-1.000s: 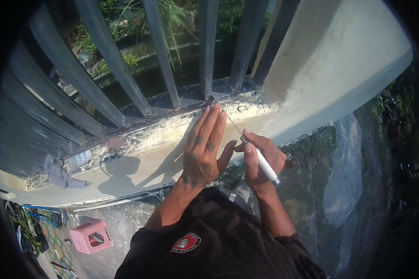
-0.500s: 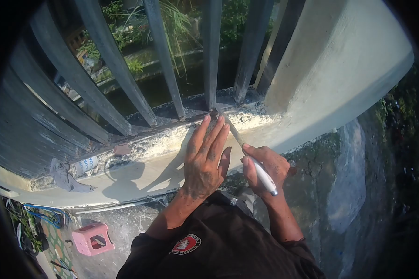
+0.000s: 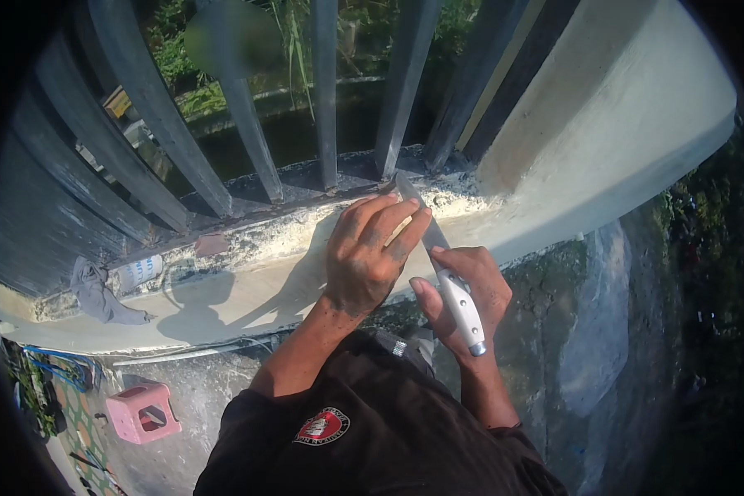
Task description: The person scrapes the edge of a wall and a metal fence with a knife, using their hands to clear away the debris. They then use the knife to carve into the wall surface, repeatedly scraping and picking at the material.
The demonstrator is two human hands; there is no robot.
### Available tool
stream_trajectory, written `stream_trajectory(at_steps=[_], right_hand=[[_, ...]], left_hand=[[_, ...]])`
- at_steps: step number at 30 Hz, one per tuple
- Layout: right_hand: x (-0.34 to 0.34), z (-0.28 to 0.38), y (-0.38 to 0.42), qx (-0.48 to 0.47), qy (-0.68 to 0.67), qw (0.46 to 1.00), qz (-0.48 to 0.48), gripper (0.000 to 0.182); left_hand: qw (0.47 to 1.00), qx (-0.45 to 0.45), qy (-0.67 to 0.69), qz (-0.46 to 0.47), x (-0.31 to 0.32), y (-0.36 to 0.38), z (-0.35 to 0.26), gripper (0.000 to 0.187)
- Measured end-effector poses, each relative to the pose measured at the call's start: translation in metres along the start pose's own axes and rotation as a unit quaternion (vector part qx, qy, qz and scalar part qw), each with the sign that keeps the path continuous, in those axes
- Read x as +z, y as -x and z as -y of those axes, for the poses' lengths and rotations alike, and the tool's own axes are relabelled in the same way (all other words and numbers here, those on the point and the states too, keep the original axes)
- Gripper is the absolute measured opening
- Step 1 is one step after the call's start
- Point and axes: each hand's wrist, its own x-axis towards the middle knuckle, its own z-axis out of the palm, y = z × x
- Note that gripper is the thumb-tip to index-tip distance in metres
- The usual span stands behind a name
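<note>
My right hand (image 3: pixel 475 293) is closed around the pale riveted handle of a knife (image 3: pixel 463 314). The blade slants up and left, its tip on the ledge at the foot of a grey metal bar (image 3: pixel 407 91). My left hand (image 3: pixel 365 252) is open, palm down, fingers apart and slightly bent. Its fingertips lie right at the blade near the tip, over the rough top of the cream wall (image 3: pixel 293 240). Dark smears mark the fingers. A small dark piece shows beside the fingertips, partly hidden by them.
Left along the ledge are a brownish flat piece (image 3: pixel 212 244), a white cup-like container with blue lettering (image 3: pixel 145 270) and a grey rag (image 3: pixel 99 293). A thick cream pillar (image 3: pixel 587 107) rises at right. On the ground stands a pink stool (image 3: pixel 124 407).
The view has shifted slightly rightward. My left fingers have bent more and lie closer over the blade. The knife has turned, showing its blade broader and the handle's rivets.
</note>
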Motion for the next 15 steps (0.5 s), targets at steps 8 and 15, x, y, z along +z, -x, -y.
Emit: stream_trajectory(at_steps=[8,15], right_hand=[[0.012,-0.002,-0.005,-0.059,0.039,0.997,-0.028,0.019],[0.017,-0.007,-0.009,-0.048,-0.001,0.996,-0.072,0.008]], left_hand=[[0.997,0.001,0.067,-0.041,-0.002,0.002,0.002,0.035],[0.997,0.002,0.067,-0.034,-0.005,0.002,0.002,0.031]])
